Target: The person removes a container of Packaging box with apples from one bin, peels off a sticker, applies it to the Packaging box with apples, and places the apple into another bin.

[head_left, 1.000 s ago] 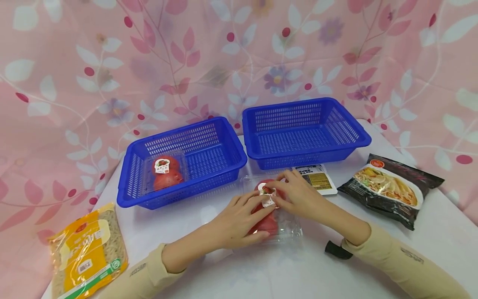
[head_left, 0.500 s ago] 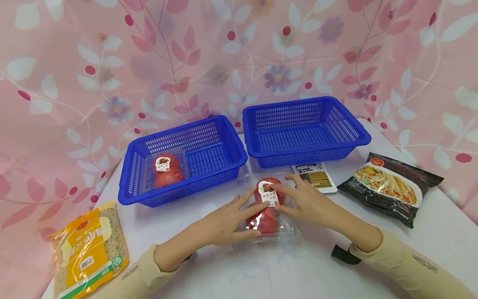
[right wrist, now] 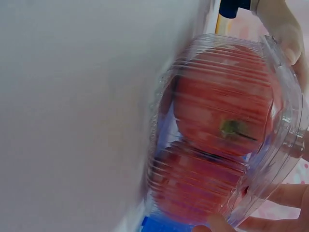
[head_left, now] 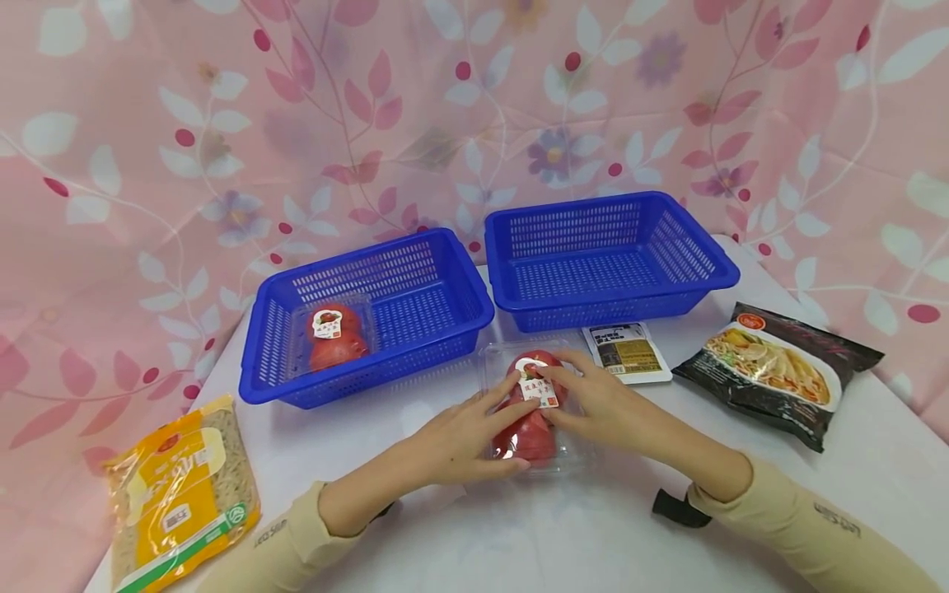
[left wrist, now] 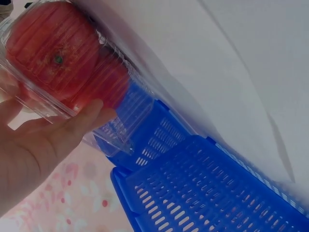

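A clear plastic box of tomatoes [head_left: 528,441] lies on the table in front of me, its lid bearing a white printed label [head_left: 537,394]. My left hand [head_left: 460,441] touches the label's left side with its extended fingertips; its thumb lies lower, over the box. From the right, the fingertips of my right hand [head_left: 611,408] rest on the label's other edge. In the left wrist view, my left hand [left wrist: 38,150] reaches along the box's side, and the tomatoes [left wrist: 53,48] show through ribbed plastic. The right wrist view shows the tomatoes [right wrist: 222,96] from the other side.
Behind stand two blue baskets: the left basket [head_left: 385,375] holds another box of tomatoes [head_left: 337,350]; the right basket [head_left: 608,305] is bare inside. A flat white-edged packet [head_left: 628,352] and black noodle bag [head_left: 778,371] lie rightward. A yellow bag [head_left: 181,502] lies at left.
My fingers, bunched over the label a second ago, have spread toward its edges, so more of the label shows. The box stays in about the same place.
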`<state>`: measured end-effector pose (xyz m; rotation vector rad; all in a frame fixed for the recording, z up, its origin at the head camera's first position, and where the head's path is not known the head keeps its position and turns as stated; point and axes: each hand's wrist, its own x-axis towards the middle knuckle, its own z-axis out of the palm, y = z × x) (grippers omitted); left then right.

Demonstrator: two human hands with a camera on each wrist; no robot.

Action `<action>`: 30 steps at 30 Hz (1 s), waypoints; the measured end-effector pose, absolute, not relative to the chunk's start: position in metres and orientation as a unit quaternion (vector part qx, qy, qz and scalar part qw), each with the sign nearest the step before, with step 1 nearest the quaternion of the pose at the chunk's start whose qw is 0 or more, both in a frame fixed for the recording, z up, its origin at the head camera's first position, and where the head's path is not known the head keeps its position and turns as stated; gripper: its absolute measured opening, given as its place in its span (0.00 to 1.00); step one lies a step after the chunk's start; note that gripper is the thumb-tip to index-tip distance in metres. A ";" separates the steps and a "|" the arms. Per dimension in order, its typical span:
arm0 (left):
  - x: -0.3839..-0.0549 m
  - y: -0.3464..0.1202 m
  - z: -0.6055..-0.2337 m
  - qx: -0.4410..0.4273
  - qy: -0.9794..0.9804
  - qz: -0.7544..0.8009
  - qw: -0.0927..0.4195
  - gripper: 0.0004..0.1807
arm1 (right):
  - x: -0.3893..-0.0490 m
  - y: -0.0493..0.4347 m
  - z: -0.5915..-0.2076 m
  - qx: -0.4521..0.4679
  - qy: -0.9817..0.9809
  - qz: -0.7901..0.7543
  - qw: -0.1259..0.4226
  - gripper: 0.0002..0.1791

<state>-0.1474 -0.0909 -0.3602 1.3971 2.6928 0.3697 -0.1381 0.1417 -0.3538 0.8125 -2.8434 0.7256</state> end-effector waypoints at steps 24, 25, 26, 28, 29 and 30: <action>-0.110 -0.108 -0.326 0.421 0.880 0.203 -0.080 0.34 | -0.116 0.132 -0.314 0.318 -0.900 0.271 0.127 0.23; -0.110 -0.109 -0.324 0.421 0.877 0.211 -0.090 0.34 | -0.116 0.131 -0.311 0.320 -0.898 0.271 0.132 0.23; -0.111 -0.110 -0.322 0.423 0.874 0.218 -0.100 0.34 | -0.117 0.129 -0.308 0.322 -0.896 0.271 0.139 0.23; -0.112 -0.113 -0.318 0.429 0.863 0.239 -0.121 0.34 | -0.119 0.127 -0.302 0.332 -0.890 0.269 0.159 0.23; -0.113 -0.114 -0.315 0.432 0.857 0.249 -0.131 0.33 | -0.120 0.125 -0.299 0.338 -0.886 0.269 0.168 0.23; -0.114 -0.116 -0.313 0.435 0.851 0.258 -0.140 0.33 | -0.121 0.123 -0.296 0.341 -0.884 0.268 0.176 0.23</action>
